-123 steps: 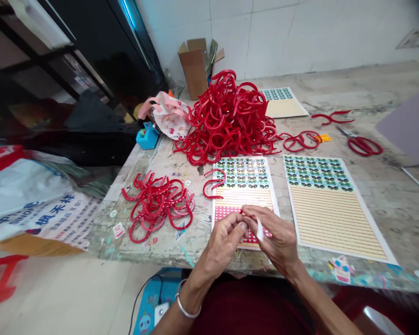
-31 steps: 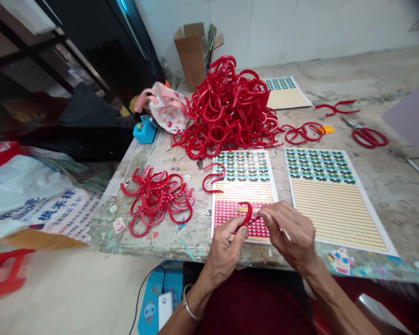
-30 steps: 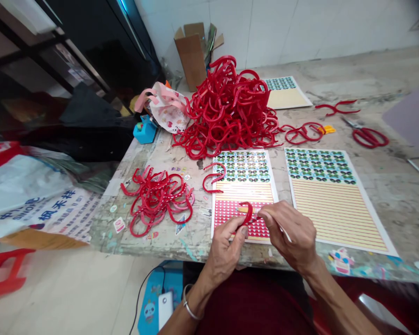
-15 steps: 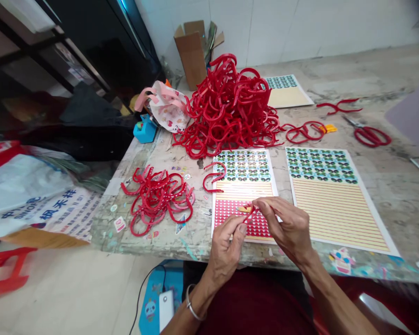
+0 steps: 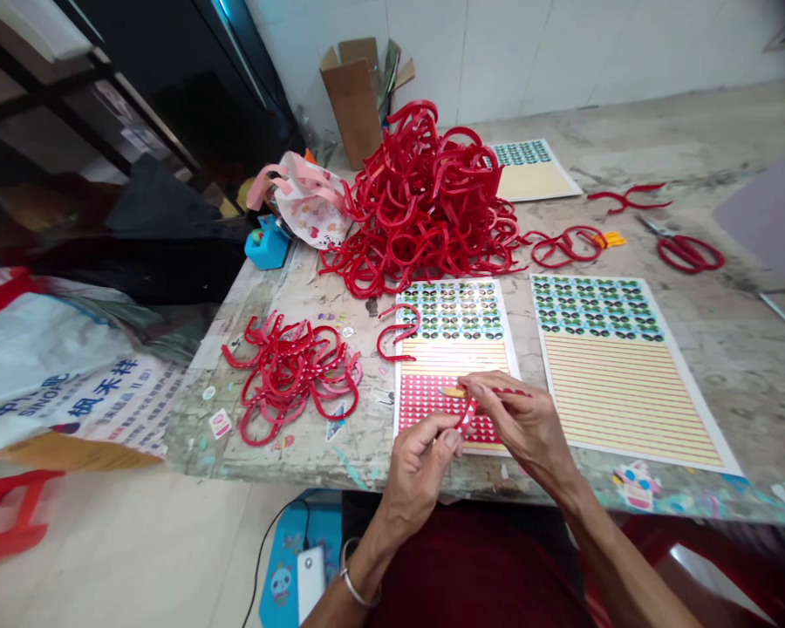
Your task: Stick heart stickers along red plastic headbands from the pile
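Note:
A thin red band with pale marks runs between my two hands at the table's front edge. My left hand pinches its lower end, thumb against fingers. The upper part is gripped by my right hand, whose fingers hide some of it. Below them lies a sticker sheet with green patterns on top, striped rows in the middle and red rows of small white shapes at the bottom. On that sheet, a curved red band forms an S-like shape. To the left is a small heap of red patterned bands.
A tall pile of plain red bands fills the back. Another sticker sheet lies to the right, with red-handled scissors beyond it. A blue tape dispenser, a white pouch and a cardboard box stand back left.
The band between my hands has turned, so more of its pale-marked side shows. My left hand has dropped slightly, and my right hand has shifted a little left.

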`<state>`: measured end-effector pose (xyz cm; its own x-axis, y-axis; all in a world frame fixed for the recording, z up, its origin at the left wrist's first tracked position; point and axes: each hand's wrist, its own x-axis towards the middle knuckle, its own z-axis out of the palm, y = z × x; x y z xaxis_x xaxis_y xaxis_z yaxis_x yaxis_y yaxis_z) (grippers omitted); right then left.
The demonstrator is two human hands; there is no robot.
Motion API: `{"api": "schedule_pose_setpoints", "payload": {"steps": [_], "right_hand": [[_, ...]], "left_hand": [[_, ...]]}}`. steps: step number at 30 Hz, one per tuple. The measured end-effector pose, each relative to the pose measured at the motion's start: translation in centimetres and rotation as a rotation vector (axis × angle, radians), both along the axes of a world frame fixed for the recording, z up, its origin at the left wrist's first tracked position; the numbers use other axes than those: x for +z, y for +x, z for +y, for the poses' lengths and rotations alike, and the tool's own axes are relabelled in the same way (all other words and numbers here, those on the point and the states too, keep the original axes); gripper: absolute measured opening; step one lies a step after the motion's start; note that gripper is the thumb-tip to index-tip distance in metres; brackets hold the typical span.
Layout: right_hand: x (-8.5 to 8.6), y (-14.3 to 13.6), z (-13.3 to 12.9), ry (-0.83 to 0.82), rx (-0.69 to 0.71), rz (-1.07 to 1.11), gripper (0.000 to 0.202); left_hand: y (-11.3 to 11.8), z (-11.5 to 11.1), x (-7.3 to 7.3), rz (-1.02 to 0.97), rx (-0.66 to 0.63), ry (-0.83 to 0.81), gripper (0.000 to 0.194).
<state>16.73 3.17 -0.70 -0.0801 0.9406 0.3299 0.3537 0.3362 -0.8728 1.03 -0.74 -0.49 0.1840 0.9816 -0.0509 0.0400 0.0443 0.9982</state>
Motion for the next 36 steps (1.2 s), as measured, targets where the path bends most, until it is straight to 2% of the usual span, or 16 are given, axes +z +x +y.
{"api": "schedule_pose_setpoints", "payload": {"steps": [4,7,9,12,13,15,17,19,21,24,28,30,36], "right_hand": [[-0.4,0.0,-0.5,0.081,0.06,-0.066,0.021],[-0.8,0.1,-0.6,0.089,0.091,-0.113,0.025],[-1.0,0.4,-0.5,0.01,0.066,-0.129,0.034],[-1.1,0.9,-0.4,-0.21,-0.046,-0.08,0.063],[-1.1,1.0,-0.5,-0.28,-0.074,-0.038,0.063],[-0.9,1.3,-1.0,-0.409,-0.039,0.075,0.047],[-0.8,1.2,-1.6,-0.554,0.08,0.249,0.033],[-0.6,0.8,-2.3,-0.699,0.184,0.462,0.029],[-0.4,0.3,-2.7,-0.778,0.207,0.634,0.026],[-0.2,-0.2,-2.8,-0.756,0.141,0.708,0.019],[0.2,-0.4,-2.3,-0.67,0.102,0.652,0.017],[0.4,-0.3,-2.1,-0.67,0.135,0.671,0.015],[0.5,-0.3,-1.7,-0.823,0.285,0.811,0.019]], "left_hand": [[0.0,0.5,1.2,-0.083,-0.168,-0.148,0.02],[0.3,0.9,1.8,-0.116,-0.199,-0.219,0.016],[0.5,1.0,1.8,-0.124,-0.16,-0.244,0.015],[0.7,0.7,1.3,-0.186,-0.118,-0.261,0.015],[0.8,0.6,1.1,-0.223,-0.112,-0.265,0.015],[0.8,0.4,0.8,-0.291,-0.111,-0.254,0.015],[0.9,0.3,0.6,-0.323,-0.136,-0.219,0.016],[1.0,0.3,0.6,-0.319,-0.186,-0.181,0.016],[1.0,0.3,0.8,-0.275,-0.223,-0.153,0.016],[0.9,0.5,1.2,-0.142,-0.24,-0.106,0.017],[0.8,0.5,1.7,0.021,-0.218,-0.017,0.015],[0.7,0.4,1.5,0.046,-0.205,0.002,0.016],[0.2,0.3,0.8,0.025,-0.248,0.083,0.019]]}}
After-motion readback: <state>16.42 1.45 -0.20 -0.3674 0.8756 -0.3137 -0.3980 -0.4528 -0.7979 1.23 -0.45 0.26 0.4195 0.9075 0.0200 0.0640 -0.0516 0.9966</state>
